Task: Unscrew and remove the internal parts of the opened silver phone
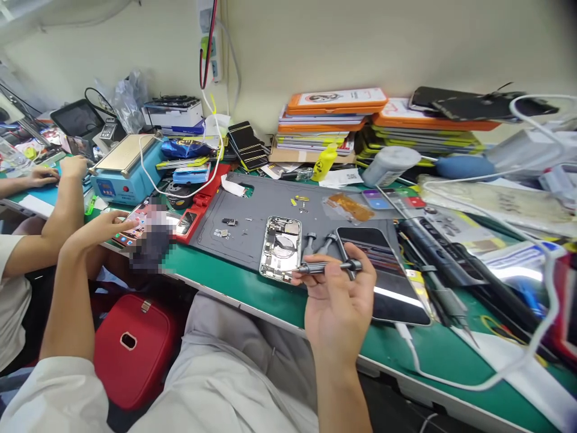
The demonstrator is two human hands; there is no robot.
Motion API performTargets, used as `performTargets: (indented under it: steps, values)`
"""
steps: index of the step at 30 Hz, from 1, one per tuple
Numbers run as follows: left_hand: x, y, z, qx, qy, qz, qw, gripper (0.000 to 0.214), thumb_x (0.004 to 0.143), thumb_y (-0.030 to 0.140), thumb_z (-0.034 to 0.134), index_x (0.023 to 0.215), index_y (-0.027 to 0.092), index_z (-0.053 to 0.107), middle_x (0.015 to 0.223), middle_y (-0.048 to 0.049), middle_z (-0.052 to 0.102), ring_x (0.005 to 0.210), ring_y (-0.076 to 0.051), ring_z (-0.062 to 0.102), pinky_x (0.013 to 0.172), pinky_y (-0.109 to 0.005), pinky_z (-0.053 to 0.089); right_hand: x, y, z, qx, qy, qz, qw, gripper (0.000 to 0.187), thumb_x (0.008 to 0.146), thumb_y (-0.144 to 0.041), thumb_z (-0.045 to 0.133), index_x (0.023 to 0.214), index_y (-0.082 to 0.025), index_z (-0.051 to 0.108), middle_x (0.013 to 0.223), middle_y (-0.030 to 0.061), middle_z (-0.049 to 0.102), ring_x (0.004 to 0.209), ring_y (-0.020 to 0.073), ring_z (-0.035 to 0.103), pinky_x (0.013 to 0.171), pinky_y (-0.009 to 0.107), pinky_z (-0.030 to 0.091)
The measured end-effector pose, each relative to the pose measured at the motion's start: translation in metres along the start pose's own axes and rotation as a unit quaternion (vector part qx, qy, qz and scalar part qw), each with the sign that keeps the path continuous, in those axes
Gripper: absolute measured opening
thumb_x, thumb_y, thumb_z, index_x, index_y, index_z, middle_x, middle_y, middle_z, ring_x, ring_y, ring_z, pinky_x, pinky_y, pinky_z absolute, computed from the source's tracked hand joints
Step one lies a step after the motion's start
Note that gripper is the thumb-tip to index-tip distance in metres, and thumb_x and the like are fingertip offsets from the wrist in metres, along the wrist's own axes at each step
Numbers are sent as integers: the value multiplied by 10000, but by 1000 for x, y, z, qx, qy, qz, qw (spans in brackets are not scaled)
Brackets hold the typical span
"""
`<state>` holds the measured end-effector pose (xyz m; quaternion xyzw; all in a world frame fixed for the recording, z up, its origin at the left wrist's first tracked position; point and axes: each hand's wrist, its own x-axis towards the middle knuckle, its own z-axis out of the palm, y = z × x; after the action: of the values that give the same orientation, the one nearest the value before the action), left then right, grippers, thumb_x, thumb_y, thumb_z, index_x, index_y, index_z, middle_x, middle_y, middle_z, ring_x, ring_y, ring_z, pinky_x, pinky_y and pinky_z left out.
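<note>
My right hand [340,285] grips a dark grey screwdriver [315,268], held nearly level between thumb and fingers. Its left end is over the lower right edge of an opened phone [282,246], whose inner parts show, lying on a grey work mat [238,246]. Two more screwdrivers [310,242] rest beside it. To the right lies a phone with a dark screen [383,270], partly behind my right hand. My left hand [101,228] reaches left with fingers stretched out, touching a phone with a lit screen [130,231], partly blurred out.
Small parts [229,222] lie on the mat. Behind it are stacked orange boxes [336,102] and a white roll [391,165]. A blue machine [121,174] and a co-worker's hands [45,175] are at left. A white cable [455,382] crosses the right side; a red stool [135,355] stands below.
</note>
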<state>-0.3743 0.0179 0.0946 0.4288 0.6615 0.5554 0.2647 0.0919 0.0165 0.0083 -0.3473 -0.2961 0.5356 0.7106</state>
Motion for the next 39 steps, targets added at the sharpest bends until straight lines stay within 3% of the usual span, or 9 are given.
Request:
performTargets:
  steps: [5,9,11,17,20,23,28,32,39]
  values:
    - [-10,17,-2,58,-23,-119,991,170,973,130,865,1118,61,808,769,58,824,581,-136,763,443,-169,525,1,1,0,-2,-9,1,1000,474,978,-419,844,1362,-304,590,935,-13,851,655,172,792,576,286,646]
    - [-34,24,7,15,42,-69,997,109,1074,148,764,1159,84,783,779,80,801,628,-68,738,551,-73,547,0,1,-1,-8,-5,10,1000,490,973,-433,846,1372,-305,592,947,-15,841,672,169,786,588,293,649]
    - [-49,27,20,-98,93,-21,991,193,1103,138,688,1280,84,740,865,31,831,700,-107,783,676,-133,640,0,0,-1,-12,-4,14,1000,494,972,-442,844,1376,-307,594,946,-15,835,679,169,780,590,295,645]
    - [-120,27,81,-424,48,-94,900,502,1127,388,528,1568,159,605,1196,-132,860,1038,-333,862,778,-431,751,-1,0,-1,-15,6,13,1000,478,979,-427,831,1378,-311,595,950,-6,832,663,165,752,599,309,639]
    - [-151,23,112,-500,-25,-173,848,665,1146,650,455,1609,191,589,1293,-186,824,995,-324,853,739,-445,740,0,0,0,-13,10,11,1000,480,972,-420,837,1376,-315,600,955,-5,830,658,161,748,592,302,632]
    - [-165,18,136,-528,-90,-201,820,621,1158,618,465,1638,243,587,1327,-185,799,958,-301,831,774,-473,729,0,1,0,-15,5,15,1000,480,976,-427,833,1377,-318,593,963,-3,830,673,170,759,593,307,635]
    - [-172,9,150,-515,-121,-202,824,633,1077,609,667,1613,274,626,1479,-184,752,1022,-339,834,838,-522,730,1,3,0,-15,4,9,1000,479,990,-445,810,1386,-317,572,974,-6,831,663,167,756,611,321,645]
    - [-180,-1,145,-491,-128,-216,835,694,921,592,888,1496,238,726,1361,-177,815,1022,-367,845,829,-518,744,2,4,2,-14,7,6,1000,505,985,-469,807,1393,-319,549,970,-21,821,655,151,741,652,327,658]
    - [-194,-14,137,-421,-55,-217,879,965,635,680,1056,1453,258,765,1272,-157,845,979,-370,843,800,-493,756,4,4,2,-45,17,-20,999,492,1021,-475,763,1414,-324,508,989,-20,795,684,147,736,667,324,661]
